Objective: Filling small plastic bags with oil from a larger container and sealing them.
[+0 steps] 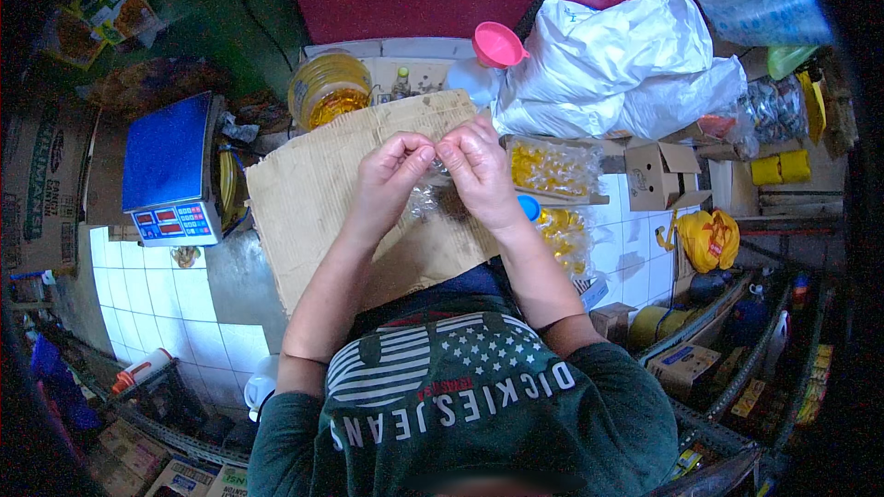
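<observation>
My left hand and my right hand meet above a sheet of corrugated cardboard that lies over my lap. Thumbs and forefingers of both hands pinch the top of a clear plastic bag, which hangs below the fingertips. What the bag holds, if anything, cannot be made out. Just right of my right hand are a blue round cap and bags of yellow oil in a cardboard tray.
A digital scale stands at the left. Beyond the cardboard are a large container of yellow oil, a small bottle and a pink funnel. White plastic sacks and an opened carton are at the right, above metal shelving.
</observation>
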Demonstrator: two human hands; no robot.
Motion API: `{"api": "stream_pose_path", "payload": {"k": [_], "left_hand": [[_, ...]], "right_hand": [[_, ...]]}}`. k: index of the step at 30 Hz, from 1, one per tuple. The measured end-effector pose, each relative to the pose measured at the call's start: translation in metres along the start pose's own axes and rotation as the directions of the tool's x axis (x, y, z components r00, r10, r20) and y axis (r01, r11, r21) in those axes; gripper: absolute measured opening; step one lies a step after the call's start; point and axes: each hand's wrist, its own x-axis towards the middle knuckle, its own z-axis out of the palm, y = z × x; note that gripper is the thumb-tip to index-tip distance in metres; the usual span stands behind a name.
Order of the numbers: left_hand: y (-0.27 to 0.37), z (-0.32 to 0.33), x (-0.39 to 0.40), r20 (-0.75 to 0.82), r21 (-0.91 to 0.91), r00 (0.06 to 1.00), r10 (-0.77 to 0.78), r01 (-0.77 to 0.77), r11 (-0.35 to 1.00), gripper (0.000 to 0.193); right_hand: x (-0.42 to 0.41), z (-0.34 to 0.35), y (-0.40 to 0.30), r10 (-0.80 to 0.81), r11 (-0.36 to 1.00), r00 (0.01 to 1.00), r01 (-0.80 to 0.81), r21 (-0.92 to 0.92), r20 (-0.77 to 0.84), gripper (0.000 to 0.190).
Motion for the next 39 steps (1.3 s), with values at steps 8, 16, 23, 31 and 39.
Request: {"api": "stream_pose_path", "payload": {"k": [8,16,23,31,39], "left_hand": [[-0.01,-0.006,-0.005,0.064,0.277,0.993,0.101,-0.115,0.954,0.022],[0.003,-0.008,-0.002,0.125,0.042,0.991,0.052,-0.057,0.997,0.013],[0.004,-0.002,-0.001,0.107,-0.021,0.993,0.051,-0.049,0.999,0.012],[0.006,0.002,-0.002,0.057,0.035,0.997,-0.055,0.053,0.998,0.017],[0.001,-0.001,0.0,-0.028,-0.077,0.997,-0.075,0.073,0.994,0.011]], "right_hand": [[-0.01,0.017,-0.007,0.341,0.671,0.917,-0.39,0.63,0.205,0.027],[-0.011,0.005,-0.001,0.23,0.717,0.951,-0.31,0.625,0.207,0.013],[-0.009,0.002,0.008,0.279,0.754,0.953,-0.291,0.589,0.115,0.006],[-0.012,0.0,0.014,0.362,0.779,0.912,-0.409,0.475,0.191,0.017],[-0.015,-0.012,-0.003,-0.045,0.999,0.964,0.043,-0.012,-0.26,0.023]]}}
